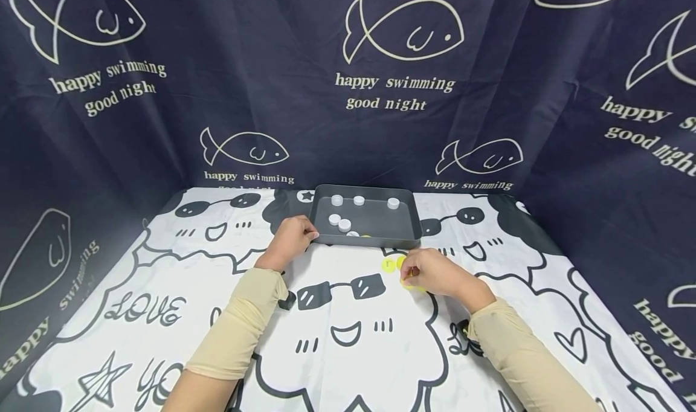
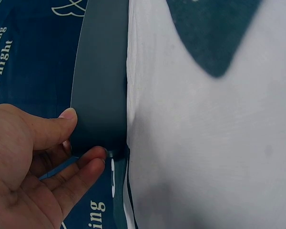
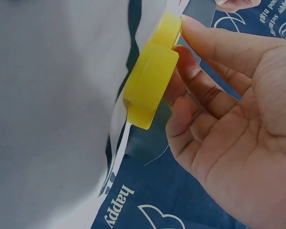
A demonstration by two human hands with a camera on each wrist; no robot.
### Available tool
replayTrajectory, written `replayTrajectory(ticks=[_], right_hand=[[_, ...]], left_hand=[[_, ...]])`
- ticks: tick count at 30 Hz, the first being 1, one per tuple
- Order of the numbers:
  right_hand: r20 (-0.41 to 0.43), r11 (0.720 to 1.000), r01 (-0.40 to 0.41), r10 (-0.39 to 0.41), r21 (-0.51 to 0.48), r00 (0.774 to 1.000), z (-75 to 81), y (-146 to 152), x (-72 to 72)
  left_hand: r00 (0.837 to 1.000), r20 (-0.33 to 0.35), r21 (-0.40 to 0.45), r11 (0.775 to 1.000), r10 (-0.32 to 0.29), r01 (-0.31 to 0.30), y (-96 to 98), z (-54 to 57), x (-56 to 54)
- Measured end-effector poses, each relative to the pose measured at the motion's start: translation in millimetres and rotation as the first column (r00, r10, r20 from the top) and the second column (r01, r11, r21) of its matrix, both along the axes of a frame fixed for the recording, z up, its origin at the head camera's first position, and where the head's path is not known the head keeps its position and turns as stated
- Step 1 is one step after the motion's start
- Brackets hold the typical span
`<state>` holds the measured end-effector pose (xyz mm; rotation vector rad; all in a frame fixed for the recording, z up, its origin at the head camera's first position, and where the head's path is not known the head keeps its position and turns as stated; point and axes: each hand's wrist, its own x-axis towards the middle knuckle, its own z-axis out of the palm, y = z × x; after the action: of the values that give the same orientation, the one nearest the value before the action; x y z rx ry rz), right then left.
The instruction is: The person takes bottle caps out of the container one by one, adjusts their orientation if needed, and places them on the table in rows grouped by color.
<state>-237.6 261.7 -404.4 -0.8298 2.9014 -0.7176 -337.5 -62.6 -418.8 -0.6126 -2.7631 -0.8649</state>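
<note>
A dark grey rectangular tray (image 1: 367, 241) stands at the back middle of the table, with several white round caps (image 1: 393, 203) inside and a bit of yellow behind its front wall. My left hand (image 1: 294, 237) grips the tray's near left corner, thumb on the rim and fingertips under the corner (image 2: 97, 138). Right of the tray's front, my right hand (image 1: 435, 272) is down among several yellow round caps (image 1: 388, 265). In the right wrist view, thumb and forefinger pinch the edge of one yellow cap (image 3: 167, 29); a nearer yellow cap (image 3: 152, 74) partly covers it.
A white cloth with black cartoon drawings (image 1: 348, 315) covers the table. Dark blue curtains (image 1: 402, 134) with fish prints rise behind the tray and on both sides.
</note>
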Motion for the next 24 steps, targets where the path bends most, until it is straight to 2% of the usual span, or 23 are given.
replayTrajectory(ticks=[24], right_hand=[[0.026,1.000,0.003,-0.003,0.011,1.000,0.5,0.9,-0.3]], left_hand=[[1.000,-0.005,0.011,1.000,-0.010,0.010,-1.2,-1.2,0.2]])
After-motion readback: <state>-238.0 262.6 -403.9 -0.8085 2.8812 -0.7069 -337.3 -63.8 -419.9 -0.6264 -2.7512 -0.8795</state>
